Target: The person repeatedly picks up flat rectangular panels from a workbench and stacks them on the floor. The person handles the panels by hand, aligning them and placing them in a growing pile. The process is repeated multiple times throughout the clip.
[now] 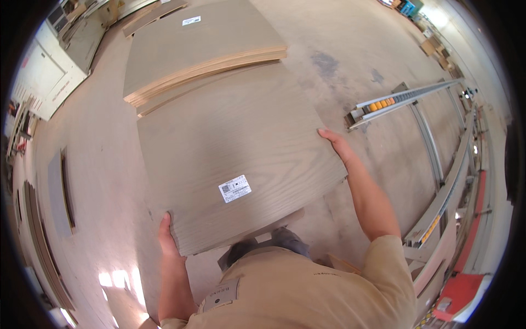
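A wide grey-brown wood-grain panel (241, 131) spans the space in front of my body, held by its two sides. My left hand (168, 234) grips the near left edge, its thumb lying along the top face and its other fingers hidden beneath. Farther up the opposite side, my right hand (334, 143) clasps the right edge, with fingers likewise out of sight underneath. A white printed label (235, 188) is stuck on the panel near its front edge. Just beyond the panel's far edge lies a stack of similar boards (203, 41), also bearing a white label (191, 21).
On the right, a metal roller conveyor rail (405, 98) with orange rollers meets a longer frame (444, 205). White machine cabinets (46, 77) stand at far left. More panels (60, 192) rest at left. Cardboard boxes (434, 48) sit at the far right wall.
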Available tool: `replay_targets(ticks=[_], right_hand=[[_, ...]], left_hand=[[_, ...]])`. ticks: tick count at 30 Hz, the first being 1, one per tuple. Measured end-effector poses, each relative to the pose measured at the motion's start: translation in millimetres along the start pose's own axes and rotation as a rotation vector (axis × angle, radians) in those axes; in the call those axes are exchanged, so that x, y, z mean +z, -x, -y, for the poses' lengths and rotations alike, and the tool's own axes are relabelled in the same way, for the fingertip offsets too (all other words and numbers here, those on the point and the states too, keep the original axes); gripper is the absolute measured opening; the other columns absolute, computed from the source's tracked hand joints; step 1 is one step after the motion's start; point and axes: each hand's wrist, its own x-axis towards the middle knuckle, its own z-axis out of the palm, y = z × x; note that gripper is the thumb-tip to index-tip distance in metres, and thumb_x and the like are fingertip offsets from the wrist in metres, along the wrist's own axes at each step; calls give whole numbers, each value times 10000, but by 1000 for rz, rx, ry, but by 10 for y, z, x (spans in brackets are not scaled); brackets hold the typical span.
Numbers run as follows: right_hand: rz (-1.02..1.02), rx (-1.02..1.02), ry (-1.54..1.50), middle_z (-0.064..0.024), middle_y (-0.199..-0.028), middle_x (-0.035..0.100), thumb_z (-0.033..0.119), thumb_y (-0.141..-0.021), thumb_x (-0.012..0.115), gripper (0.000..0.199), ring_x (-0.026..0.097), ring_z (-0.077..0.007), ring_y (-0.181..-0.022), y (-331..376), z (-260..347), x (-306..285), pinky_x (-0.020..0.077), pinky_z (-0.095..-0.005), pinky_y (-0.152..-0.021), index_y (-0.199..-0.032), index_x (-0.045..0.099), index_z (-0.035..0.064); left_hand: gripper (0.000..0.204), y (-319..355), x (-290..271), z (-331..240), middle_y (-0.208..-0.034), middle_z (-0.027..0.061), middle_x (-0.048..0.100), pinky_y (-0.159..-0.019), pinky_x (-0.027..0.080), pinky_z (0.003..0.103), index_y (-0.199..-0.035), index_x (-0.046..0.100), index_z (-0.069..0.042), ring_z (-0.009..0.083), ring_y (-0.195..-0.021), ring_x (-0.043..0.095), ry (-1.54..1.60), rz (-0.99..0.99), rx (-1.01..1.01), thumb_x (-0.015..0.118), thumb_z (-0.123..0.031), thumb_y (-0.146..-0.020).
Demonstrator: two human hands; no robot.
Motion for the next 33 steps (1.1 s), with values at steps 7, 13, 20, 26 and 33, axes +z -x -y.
replay_targets(ticks=[7, 13, 20, 26, 33], right_hand=[[-208, -192, 754, -203, -1456, 444, 487, -917, 529, 669, 430, -331, -1332, 110, 43, 25, 309, -395, -1122, -1400, 471, 27], [-492, -752, 1189, -206, -1425, 435, 262, -854, 606, 542, 427, -408, -1288, 1188, -328, 212, 348, -460, -1088, -1335, 476, 50], [-775, -459, 1372, -193, -1439, 421, 229, -848, 616, 499, 400, -383, -1333, 3177, -1839, -560, 313, -504, -1107, -1308, 502, 71], [-1456, -130, 1093, -203, -1319, 528, 151, -863, 603, 449, 456, -390, -1270, 5714, -3312, -944, 391, -462, -1053, -1297, 523, 69], [-1696, 260, 984, -261, -1470, 381, 247, -951, 515, 510, 384, -427, -1346, 6553, -4546, -737, 321, -475, -1109, -1383, 457, -18]], left_hand=[[622, -188, -202, -46, -1346, 111, 523, -1059, 368, 404, -1361, 481, -55, 268, -1246, 482, -103, 154, 69, 412, -532, -968], [569, -42, 2, -590, -1548, 148, 299, -1194, 170, 399, -1468, 322, 20, 274, -1434, 269, -620, -113, 925, 349, -331, -1021], [474, 775, 1329, 114, -1488, 199, 384, -1147, 289, 417, -1405, 396, 53, 327, -1379, 376, -593, 338, 1478, 244, -214, -1043], [499, 2227, 2252, 1701, -1443, 249, 418, -1137, 274, 480, -1371, 424, 55, 390, -1368, 371, -663, 1202, 1445, 315, -300, -1036], [482, 2968, 2290, 2497, -1538, 250, 196, -1131, 249, 509, -1330, 432, -14, 441, -1403, 256, -696, 1734, 939, 589, -159, -898]])
